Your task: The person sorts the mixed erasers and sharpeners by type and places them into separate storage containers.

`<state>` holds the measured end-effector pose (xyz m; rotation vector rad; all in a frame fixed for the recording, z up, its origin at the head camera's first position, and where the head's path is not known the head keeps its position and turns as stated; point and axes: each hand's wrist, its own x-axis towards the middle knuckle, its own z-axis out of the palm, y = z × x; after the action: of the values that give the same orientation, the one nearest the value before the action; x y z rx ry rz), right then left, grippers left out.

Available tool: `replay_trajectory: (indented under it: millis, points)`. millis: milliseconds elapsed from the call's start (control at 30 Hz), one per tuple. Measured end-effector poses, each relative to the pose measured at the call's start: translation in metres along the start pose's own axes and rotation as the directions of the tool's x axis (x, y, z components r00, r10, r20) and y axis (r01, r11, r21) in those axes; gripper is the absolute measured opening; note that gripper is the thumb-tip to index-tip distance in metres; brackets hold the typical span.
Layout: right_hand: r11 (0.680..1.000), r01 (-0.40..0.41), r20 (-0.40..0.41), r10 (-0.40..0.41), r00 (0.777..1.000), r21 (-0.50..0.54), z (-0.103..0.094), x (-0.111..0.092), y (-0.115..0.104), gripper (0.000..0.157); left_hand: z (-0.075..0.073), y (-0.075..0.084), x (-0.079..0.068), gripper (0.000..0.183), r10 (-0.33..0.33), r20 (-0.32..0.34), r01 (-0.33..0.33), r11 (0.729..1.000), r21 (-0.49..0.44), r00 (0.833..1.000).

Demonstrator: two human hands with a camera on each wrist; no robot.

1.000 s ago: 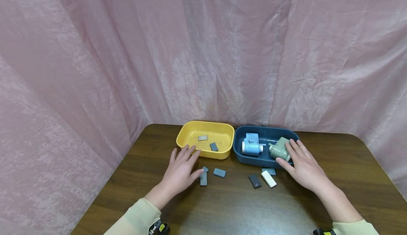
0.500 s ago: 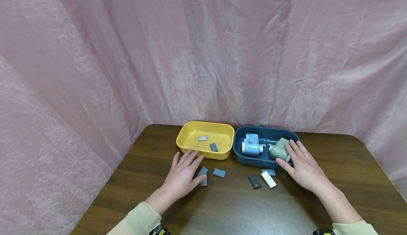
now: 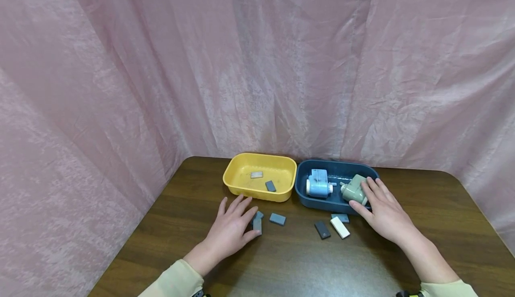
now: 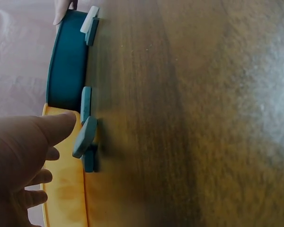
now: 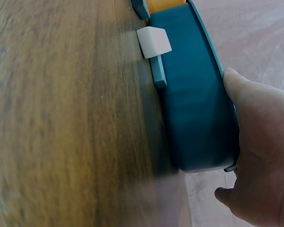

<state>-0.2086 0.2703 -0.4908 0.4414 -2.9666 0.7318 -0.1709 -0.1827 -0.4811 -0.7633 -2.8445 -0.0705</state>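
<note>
My left hand (image 3: 229, 232) hovers with spread fingers in front of the yellow tray (image 3: 229, 185). Its thumb is close to a grey flat block (image 3: 257, 226); in the left wrist view a gap shows between the thumb and that block (image 4: 86, 137). A blue-grey block (image 3: 259, 215) lies partly under it, with another (image 3: 277, 219) to the right. My right hand (image 3: 386, 214) rests at the right end of the blue tray (image 3: 322, 203), fingers loosely extended over a green knobbed plastic device (image 3: 353, 189). Its thumb is at the tray's rim in the right wrist view.
Inside the blue tray is also a light-blue device (image 3: 319, 183) with white knobs. A white block (image 3: 339, 227), partly over a blue one (image 3: 344, 217), and a black block (image 3: 322, 229) lie before it. The yellow tray holds a pale block (image 3: 256, 174) and a dark one (image 3: 271, 186).
My left hand has drawn back a little from the yellow tray toward the front, its thumb lowering beside the grey block. The right hand has stayed put.
</note>
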Motion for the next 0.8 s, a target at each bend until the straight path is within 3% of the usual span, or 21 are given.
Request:
replay_trajectory:
  millis: [533, 800]
  points:
    - [1.0, -0.006, 0.008, 0.006, 1.0, 0.003, 0.0, 0.0001, 0.0004, 0.094, 0.0074, 0.0004, -0.004, 0.051, 0.016, 0.024, -0.016, 1.0, 0.026, 1.0]
    - [1.0, -0.003, 0.005, 0.003, 1.0, -0.002, -0.0001, 0.001, 0.0012, 0.094, 0.0096, 0.0, -0.0023, 0.049, 0.025, 0.006, -0.025, 0.999, 0.024, 1.0]
